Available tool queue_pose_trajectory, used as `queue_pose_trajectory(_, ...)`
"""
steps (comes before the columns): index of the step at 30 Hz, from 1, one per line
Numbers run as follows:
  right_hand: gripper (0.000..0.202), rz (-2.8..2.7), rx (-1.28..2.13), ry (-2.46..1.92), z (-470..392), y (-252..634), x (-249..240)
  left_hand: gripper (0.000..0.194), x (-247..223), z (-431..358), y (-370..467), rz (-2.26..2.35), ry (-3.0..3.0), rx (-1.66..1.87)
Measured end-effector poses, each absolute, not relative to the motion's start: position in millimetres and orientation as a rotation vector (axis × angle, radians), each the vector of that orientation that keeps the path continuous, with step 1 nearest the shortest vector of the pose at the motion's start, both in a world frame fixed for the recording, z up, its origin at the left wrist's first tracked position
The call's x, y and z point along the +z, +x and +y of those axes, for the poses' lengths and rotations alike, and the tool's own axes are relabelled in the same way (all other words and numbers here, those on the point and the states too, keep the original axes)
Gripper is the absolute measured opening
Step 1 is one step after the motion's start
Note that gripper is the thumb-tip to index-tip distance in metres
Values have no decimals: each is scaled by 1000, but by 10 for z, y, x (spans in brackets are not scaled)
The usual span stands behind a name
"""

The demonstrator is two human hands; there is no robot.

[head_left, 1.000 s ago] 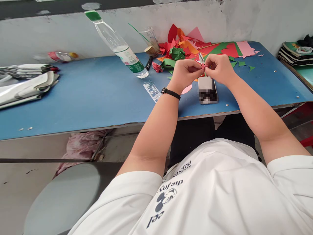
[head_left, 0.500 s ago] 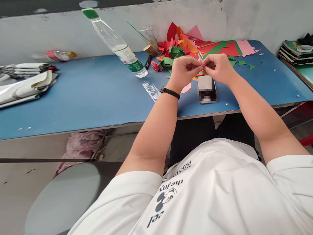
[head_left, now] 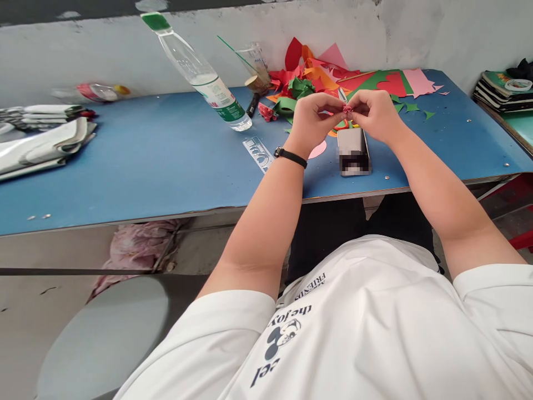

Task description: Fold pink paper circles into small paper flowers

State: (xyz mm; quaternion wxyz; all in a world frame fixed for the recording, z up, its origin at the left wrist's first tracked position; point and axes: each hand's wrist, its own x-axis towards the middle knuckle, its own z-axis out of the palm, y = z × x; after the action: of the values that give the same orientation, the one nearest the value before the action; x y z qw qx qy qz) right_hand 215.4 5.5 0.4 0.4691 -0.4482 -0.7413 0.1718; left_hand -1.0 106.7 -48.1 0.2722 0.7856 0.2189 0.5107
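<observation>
A small curled pink paper piece (head_left: 347, 109) is pinched between the fingertips of my left hand (head_left: 315, 118) and my right hand (head_left: 372, 114), above the blue table. Scissor blades (head_left: 342, 95) point up just behind it, and their orange and yellow handles show in part below my fingers. Under my hands a phone (head_left: 353, 151) lies near the table edge. Beside my left wrist are a pink paper disc (head_left: 318, 149) and a clear stencil ruler (head_left: 258, 154). A pink-red folded paper flower (head_left: 266, 112) lies to the left of my left hand.
Coloured paper scraps (head_left: 316, 72) are heaped by the wall. A tall water bottle (head_left: 216, 95), a cup (head_left: 256, 64) and a black marker (head_left: 252, 104) stand or lie left of them. Folded papers (head_left: 45, 145) lie at the far left, notebooks (head_left: 499, 91) at the right.
My fingertips have shifted slightly around the pink paper piece, which now shows its curled end more clearly. Both hands stay in nearly the same place.
</observation>
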Motion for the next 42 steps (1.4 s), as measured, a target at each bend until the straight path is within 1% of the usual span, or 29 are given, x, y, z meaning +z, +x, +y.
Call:
queue_pose_trajectory(3, 50, -1829, 429, -1090, 16, 2149, 48, 48, -434, 1013, 14, 606, 2073, 1417)
queue_pose_trajectory(7, 50, -1806, 443, -1092, -21, 2122, 81, 36, -442, 1013, 50, 607, 2009, 1471)
queue_pose_trajectory(11, 50, -1787, 449, -1114, -11, 2117, 76, 28, -446, 1014, 44, 635, 2025, 1465)
queue_pose_trajectory(19, 51, -1846, 309, -1135, 56, 2182, 44, 20, -458, 1096, 39, 602, 2059, 1481)
queue_pose_trajectory(25, 46, -1858, 300, -1187, 111, 2177, -14, 20, -455, 1049, 41, 630, 2078, 1452)
queue_pose_trajectory(32, 41, -1835, 285, -1168, 72, 2155, -15, 30, -468, 1037, 37, 625, 2095, 1460)
queue_pose_trajectory(38, 39, -1827, 303, -1161, 12, 2114, 18, 49, -533, 1136, 33, 623, 1974, 1485)
queue_pose_trajectory(42, 34, -1838, 290, -1146, -3, 2100, 21, 58, -536, 1148, 15, 598, 2031, 1472)
